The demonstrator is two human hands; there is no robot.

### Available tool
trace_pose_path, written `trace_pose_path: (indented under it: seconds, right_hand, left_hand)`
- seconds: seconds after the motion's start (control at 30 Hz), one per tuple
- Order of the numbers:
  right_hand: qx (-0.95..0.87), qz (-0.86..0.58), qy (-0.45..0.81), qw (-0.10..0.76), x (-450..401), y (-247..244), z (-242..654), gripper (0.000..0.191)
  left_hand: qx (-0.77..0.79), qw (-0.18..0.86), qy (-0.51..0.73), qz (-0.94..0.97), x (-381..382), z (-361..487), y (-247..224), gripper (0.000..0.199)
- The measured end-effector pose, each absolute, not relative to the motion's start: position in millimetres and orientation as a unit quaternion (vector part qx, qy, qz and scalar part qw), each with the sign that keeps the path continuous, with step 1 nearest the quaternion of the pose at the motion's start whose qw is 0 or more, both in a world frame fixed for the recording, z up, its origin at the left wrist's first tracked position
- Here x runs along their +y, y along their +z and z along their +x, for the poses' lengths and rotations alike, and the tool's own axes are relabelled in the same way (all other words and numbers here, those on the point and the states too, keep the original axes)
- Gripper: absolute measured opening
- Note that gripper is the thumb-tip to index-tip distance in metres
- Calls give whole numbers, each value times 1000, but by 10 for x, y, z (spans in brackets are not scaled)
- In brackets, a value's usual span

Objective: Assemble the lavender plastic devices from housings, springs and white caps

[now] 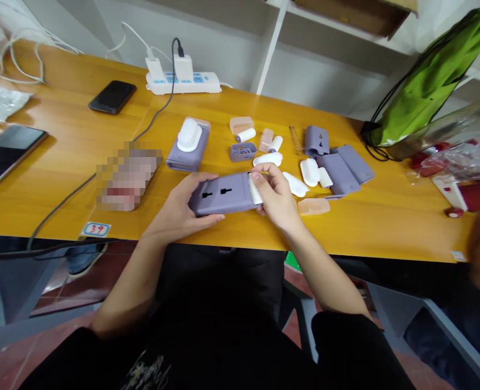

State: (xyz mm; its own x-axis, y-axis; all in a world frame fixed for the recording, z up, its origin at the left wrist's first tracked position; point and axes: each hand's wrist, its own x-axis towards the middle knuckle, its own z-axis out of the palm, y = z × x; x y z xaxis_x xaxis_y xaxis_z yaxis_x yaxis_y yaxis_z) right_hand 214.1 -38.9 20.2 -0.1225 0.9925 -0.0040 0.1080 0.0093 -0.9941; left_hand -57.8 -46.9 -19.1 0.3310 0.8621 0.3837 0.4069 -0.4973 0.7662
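a flat lilac plastic case with two dark slots (222,196) is held just above the near edge of the orange wooden desk (61,179), in front of the person. the left hand (183,208) is closed around the left end of this case, with the thumb on the near side and the fingers on the far side. the right hand (274,196) is closed on the right end, where a small white plastic insert (254,189) is pinched between thumb and fingers at the opening of the case. the insert is touching the case; how deep it sits cannot be told.

just beyond the right hand, several small parts are spread on the desk: white oval plastic pieces (309,172), a small lilac tray (242,151), two pale pink translucent caps (241,124), a short white roller (245,135) and a thin metal spring (296,140). to the right of them, more lilac case shells (345,169) are laid touching each other. one more pink cap (313,206) is placed just beside the right hand.

further left, a finished lilac case with a white oval top (188,144) is standing on the desk. a white power strip with plugged chargers (183,80) is seen at the far edge, and two dark phones (112,97) are lying well apart on the left side. a green fabric bag (435,76) is hung at the right.
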Motion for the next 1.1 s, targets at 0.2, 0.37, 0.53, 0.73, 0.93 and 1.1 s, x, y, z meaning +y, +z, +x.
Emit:
trace_pose_path:
  seconds: [0.2, 0.37, 0.53, 0.73, 0.93, 1.1]
  right_hand:
    - [-550, -462, 540, 439, -316, 137, 2091, 56]
    - [-498, -441, 607, 435, -327, 178, 2024, 47]
    - [-493, -487, 567, 445, -360, 254, 1993, 31]
    - [-488, -509, 526, 476, -313, 174, 1996, 23]
    - [-562, -493, 433, 504, -273, 121, 2008, 25]
    - [-514, -512, 490, 483, -274, 83, 2068, 20]
  left_hand:
    - [412, 285, 383, 776, -473, -537, -147, 77]
    - [394, 265, 369, 799, -487, -457, -167, 96]
    - [425, 175, 340, 820, -510, -319, -107, 85]
    - [423, 148, 282, 848, -472, -191, 13, 90]
    - [424, 106, 256, 862, -517, -146, -2, 91]
    - [422, 115, 242, 866, -498, -120, 34, 92]
